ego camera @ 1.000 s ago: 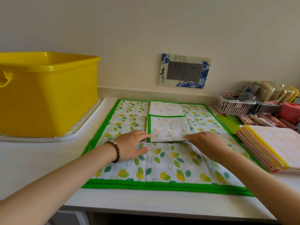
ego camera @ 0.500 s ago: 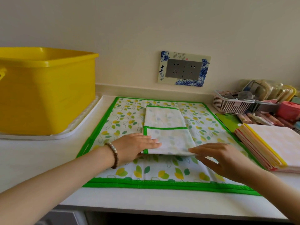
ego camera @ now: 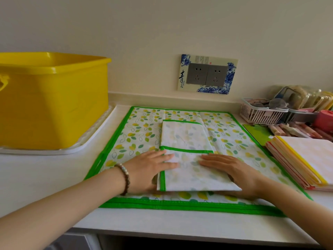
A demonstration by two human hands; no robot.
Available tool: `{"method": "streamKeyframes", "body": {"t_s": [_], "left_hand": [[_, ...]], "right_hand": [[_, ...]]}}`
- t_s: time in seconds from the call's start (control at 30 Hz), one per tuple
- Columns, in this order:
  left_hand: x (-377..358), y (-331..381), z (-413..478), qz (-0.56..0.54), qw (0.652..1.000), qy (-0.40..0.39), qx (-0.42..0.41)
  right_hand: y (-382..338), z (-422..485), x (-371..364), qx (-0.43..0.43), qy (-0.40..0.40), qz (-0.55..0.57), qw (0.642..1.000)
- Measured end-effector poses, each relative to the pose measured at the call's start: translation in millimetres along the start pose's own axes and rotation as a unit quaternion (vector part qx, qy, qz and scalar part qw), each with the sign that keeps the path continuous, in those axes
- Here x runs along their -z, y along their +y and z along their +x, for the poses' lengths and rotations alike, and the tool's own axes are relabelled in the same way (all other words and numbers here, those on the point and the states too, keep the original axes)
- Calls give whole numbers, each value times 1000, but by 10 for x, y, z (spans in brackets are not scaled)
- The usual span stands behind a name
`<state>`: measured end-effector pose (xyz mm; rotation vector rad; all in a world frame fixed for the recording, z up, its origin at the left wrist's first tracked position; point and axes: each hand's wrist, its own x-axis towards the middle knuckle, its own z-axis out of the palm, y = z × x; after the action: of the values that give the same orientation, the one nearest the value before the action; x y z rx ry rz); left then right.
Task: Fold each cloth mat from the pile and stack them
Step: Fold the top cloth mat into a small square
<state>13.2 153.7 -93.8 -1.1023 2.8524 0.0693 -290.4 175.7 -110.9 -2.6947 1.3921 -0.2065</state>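
Two hands lie flat on a folded mat (ego camera: pixel 187 139), which sits in the middle of the desk (ego camera: pixel 36 177), nearer its front edge than the wall. The left hand (ego camera: pixel 149 170) has its fingers straight and together, the tips resting across the mat's left green-trimmed edge, gripping nothing. The right hand (ego camera: pixel 232 172) is likewise spread and relaxed, palm down on the right side of the near flap, its heel over the flap's right edge. Neither hand curls round the cloth; both just press on it.

The folded mat shows its pale underside, and a green hem crosses it just beyond the fingertips, where the near flap lies over the far part. Under it a spread mat (ego camera: pixel 137 134) with green and yellow leaves and a bright green border reaches from near the back wall to the desk's front edge. A beaded bracelet (ego camera: pixel 125 177) circles the left wrist.

At the desk's right edge a stack of folded mats (ego camera: pixel 306 159) with yellow and pink trim lies just beside the spread mat. Behind it, in the back right corner, stands a white basket (ego camera: pixel 259 114) among small clutter. At the left end a yellow tub (ego camera: pixel 54 105) stands on a white tray (ego camera: pixel 100 134). A double socket plate (ego camera: pixel 207 74) is on the wall.
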Motion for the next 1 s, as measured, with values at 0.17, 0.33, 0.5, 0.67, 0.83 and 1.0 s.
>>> {"method": "streamKeyframes", "body": {"t_s": [0.17, 0.33, 0.5, 0.67, 0.83, 1.0], "left_hand": [[58, -62, 176, -9, 999, 8, 49], [11, -83, 240, -32, 999, 9, 41], [-34, -169, 266, -58, 997, 33, 34], [-19, -243, 277, -117, 990, 62, 52], [42, -296, 380, -278, 939, 161, 124], [-28, -397, 514, -352, 887, 239, 178]], "right_hand": [[22, 104, 82, -21, -20, -50, 998], [93, 167, -3, -28, 9, -11, 1000], [105, 162, -24, -58, -4, 26, 998], [93, 230, 32, -85, 48, 87, 991], [-5, 397, 48, -229, 181, 284, 913], [22, 537, 72, -275, 230, 355, 864]]}}
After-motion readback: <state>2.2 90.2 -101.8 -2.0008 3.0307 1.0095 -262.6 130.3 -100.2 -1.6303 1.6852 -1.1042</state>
